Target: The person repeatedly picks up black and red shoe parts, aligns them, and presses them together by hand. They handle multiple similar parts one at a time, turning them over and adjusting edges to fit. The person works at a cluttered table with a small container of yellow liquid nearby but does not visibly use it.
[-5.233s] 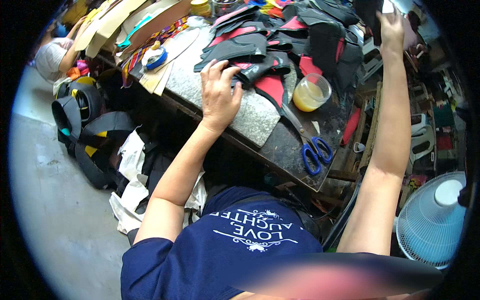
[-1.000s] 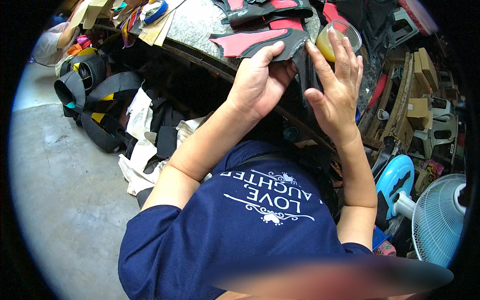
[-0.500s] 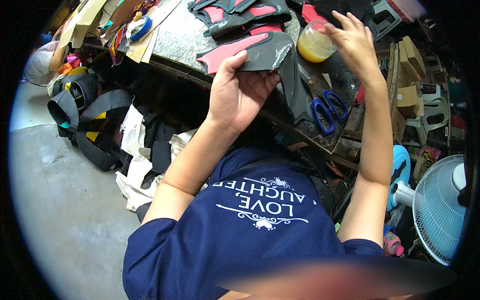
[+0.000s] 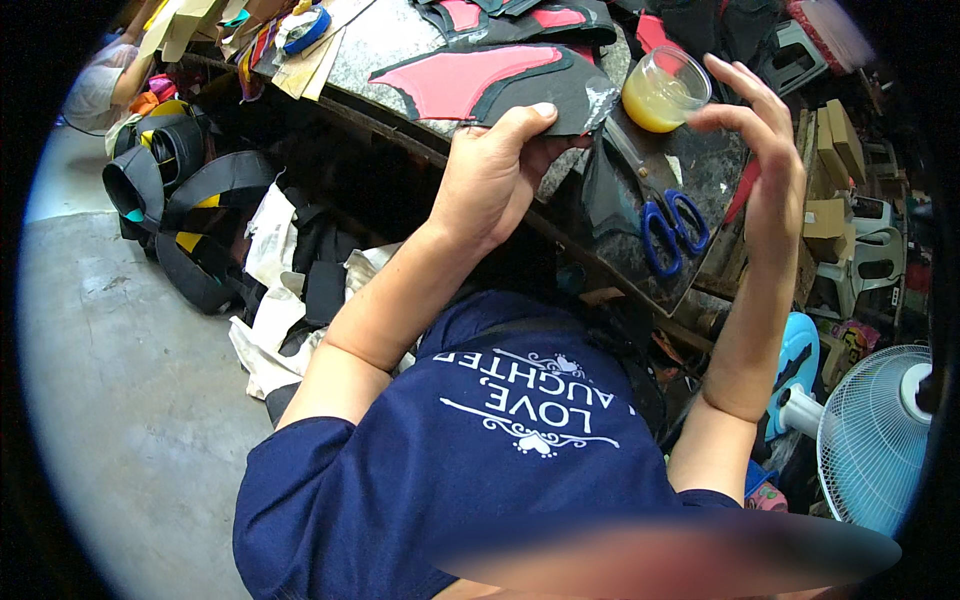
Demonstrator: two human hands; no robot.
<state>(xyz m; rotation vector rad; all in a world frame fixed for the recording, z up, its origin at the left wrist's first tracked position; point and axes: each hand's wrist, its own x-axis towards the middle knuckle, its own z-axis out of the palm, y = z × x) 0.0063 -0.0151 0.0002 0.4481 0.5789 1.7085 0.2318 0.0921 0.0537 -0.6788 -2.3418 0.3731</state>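
A flat black-and-red cut piece, shaped like part of a shoe upper, is pinched at its near edge by my left hand, thumb on top and fingers underneath. Whitish smears mark its right end. My right hand holds nothing; its fingers are spread and curved beside the clear plastic jar, which contains a cloudy yellow liquid. Nearer to me on the dark tabletop lie scissors with blue handles. Behind the held piece several similar black-and-red pieces are stacked.
A roll of blue tape and cardboard strips sit at the table's far left. Black straps and white cloth lie on the floor at left. Boxes, plastic stools and a standing fan are at right. Another person is at far left.
My left hand has turned the piece so more of its red area shows and its folded dark end no longer hangs down. My right hand has moved slightly right, away from the jar's rim.
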